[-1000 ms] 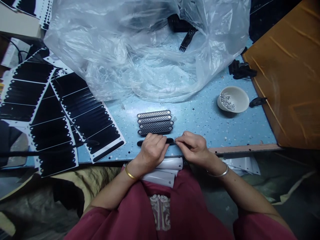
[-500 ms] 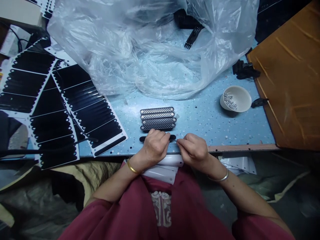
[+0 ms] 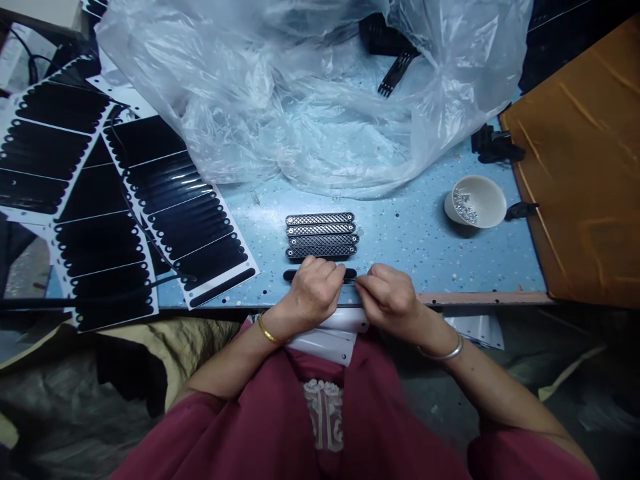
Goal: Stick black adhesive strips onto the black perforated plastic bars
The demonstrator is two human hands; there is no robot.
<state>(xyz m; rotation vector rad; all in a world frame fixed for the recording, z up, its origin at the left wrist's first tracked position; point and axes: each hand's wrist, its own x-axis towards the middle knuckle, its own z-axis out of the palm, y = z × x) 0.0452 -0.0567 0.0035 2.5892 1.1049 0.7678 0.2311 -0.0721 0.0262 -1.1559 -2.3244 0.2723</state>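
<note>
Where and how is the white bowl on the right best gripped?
Probably pinch the white bowl by its near rim, coming from the person's side with the right hand, thumb inside, fingers outside. Its mouth opens upward, exposing the rim; the small metal pieces gather toward its left, and a black clip sits close on its right.

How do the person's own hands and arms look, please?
The left hand is ungloved, with a gold-coloured bracelet; the right hand, also ungloved, has a silver-coloured bangle. Loose maroon sleeves end around the elbows.
</note>
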